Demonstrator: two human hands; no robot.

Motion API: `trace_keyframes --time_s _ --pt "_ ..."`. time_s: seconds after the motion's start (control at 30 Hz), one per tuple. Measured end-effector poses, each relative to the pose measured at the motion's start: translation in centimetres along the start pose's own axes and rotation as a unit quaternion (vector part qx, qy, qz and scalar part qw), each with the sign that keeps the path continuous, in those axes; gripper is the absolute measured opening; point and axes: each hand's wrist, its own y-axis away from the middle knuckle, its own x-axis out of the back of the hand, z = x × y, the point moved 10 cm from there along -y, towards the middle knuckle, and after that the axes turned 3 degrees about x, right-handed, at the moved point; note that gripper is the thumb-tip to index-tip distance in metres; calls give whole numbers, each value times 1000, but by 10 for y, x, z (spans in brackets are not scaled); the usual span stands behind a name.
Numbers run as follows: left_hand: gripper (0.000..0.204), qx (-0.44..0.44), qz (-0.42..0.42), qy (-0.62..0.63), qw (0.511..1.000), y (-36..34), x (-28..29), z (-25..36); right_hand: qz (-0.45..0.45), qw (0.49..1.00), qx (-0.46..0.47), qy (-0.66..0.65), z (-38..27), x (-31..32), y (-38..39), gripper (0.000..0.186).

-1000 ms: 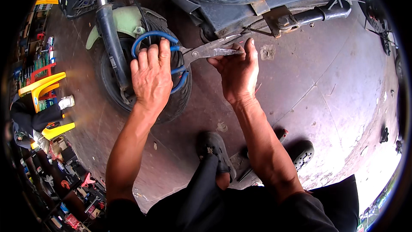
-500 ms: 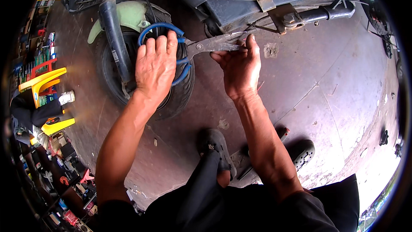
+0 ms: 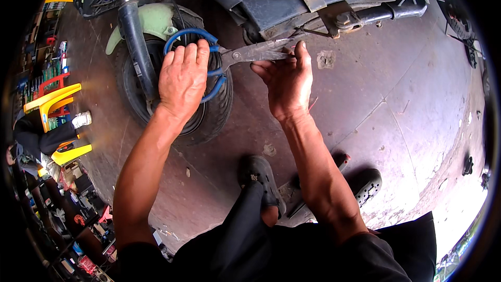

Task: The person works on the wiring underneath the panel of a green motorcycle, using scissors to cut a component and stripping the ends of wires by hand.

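Note:
My left hand (image 3: 183, 81) is closed round the blue handles of a large pair of scissors (image 3: 255, 53). Their worn grey blades point right and stand slightly apart. At the blade tips is my right hand (image 3: 288, 86), palm turned inward, thumb raised and fingers curled beside the metal. What its fingers pinch is too small to make out; a tiny reddish bit shows near the tips. A thin red strand (image 3: 313, 104) shows beside my right wrist, and I cannot tell whether it hangs from the hand or lies on the floor.
A scooter's front wheel (image 3: 216, 117) and pale green mudguard (image 3: 156, 18) stand behind my left hand. Its rusty underside (image 3: 292, 10) spans the top. Yellow stools (image 3: 52, 102), a seated person's leg (image 3: 55, 134) and crowded shelves line the left. A red-tipped tool (image 3: 344, 162) lies by my feet.
Both hands and the scissors have shifted slightly left in the picture, along with the scooter and floor marks. The grip on the scissors looks the same.

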Motion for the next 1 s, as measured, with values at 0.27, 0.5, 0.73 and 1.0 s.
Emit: trace_keyframes --time_s 0.27,0.5,0.73,1.0 --pt "37 2 8 74 997 -2 4 -5 -2 1000 6 -4 -1 -1 0 58" --pt "42 4 -4 101 995 -3 3 -8 -6 1000 8 -4 -1 -3 0 57" --pt "42 -3 -5 132 991 -5 1 -12 -19 1000 8 6 0 -3 -3 54" --pt "56 46 -40 147 987 13 32 -23 -23 999 -7 -24 -2 2 -1 53"
